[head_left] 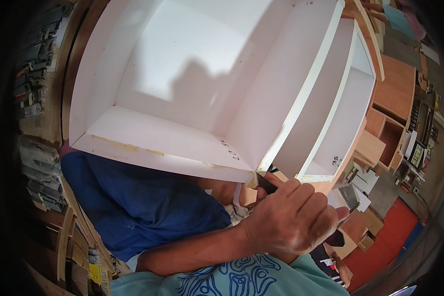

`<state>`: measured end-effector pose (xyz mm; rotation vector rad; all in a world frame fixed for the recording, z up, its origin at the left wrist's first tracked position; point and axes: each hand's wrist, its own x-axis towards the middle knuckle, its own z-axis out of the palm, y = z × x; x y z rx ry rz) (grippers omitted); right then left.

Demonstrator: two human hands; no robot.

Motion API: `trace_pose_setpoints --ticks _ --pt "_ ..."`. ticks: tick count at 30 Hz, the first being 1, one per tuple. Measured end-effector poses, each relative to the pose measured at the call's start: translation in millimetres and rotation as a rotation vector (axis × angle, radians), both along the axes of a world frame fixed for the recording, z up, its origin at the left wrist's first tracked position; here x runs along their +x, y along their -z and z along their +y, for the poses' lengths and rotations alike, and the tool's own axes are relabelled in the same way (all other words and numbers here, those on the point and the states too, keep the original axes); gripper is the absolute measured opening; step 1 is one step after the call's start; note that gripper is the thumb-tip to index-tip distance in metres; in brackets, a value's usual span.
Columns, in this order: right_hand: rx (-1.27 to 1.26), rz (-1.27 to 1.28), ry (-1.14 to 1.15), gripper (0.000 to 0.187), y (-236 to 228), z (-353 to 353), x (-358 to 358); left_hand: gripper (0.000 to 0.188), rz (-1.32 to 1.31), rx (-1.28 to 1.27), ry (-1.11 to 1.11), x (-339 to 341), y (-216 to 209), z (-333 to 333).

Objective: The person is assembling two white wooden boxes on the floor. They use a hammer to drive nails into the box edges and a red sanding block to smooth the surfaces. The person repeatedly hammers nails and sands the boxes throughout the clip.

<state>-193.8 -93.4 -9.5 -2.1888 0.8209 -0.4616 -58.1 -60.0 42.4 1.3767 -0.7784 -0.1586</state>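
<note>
Fist point(293, 217) clasps dark tool point(267, 185) — by smooth, boxy white cabinet point(261, 89).

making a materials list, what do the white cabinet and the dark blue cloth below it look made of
White cabinet: probably wood-based board, painted or laminated; smooth, pale faces, with yellowish-brown patches along the near edge.
Dark blue cloth: seemingly woven fabric with a matte finish, judging by its soft folds; the fibre can't be told.
</note>
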Motion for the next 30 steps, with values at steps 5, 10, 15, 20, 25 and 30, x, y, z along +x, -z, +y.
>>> trace_pose_setpoints --ticks 5,10,15,20,25,30 --pt "-0.002 -0.002 -0.007 0.015 -2.5 1.2 0.4 0.042 0.008 0.001 -0.02 -0.1 -1.7 -0.3" --pt "-0.004 -0.003 -0.007 0.015 -2.2 0.8 0.8 0.042 -0.002 0.012 -0.028 -0.3 -0.4 0.2" --pt "0.0 0.0 -0.009 0.015 -1.8 -0.7 4.4 0.022 -0.004 0.023 0.039 -1.8 0.1 4.5" --pt "-0.003 -0.001 -0.016 0.015 -1.8 -2.7 7.7 0.014 -0.006 0.014 0.053 -0.8 0.3 5.2" --pt "0.001 -0.004 -0.025 0.015 -1.5 -4.7 8.9 0.017 -0.024 0.025 0.027 -1.9 0.9 2.8" --pt "-0.011 -0.012 -0.025 0.015 -1.5 -3.3 9.3 0.045 -0.052 0.067 0.054 5.5 1.5 4.0"
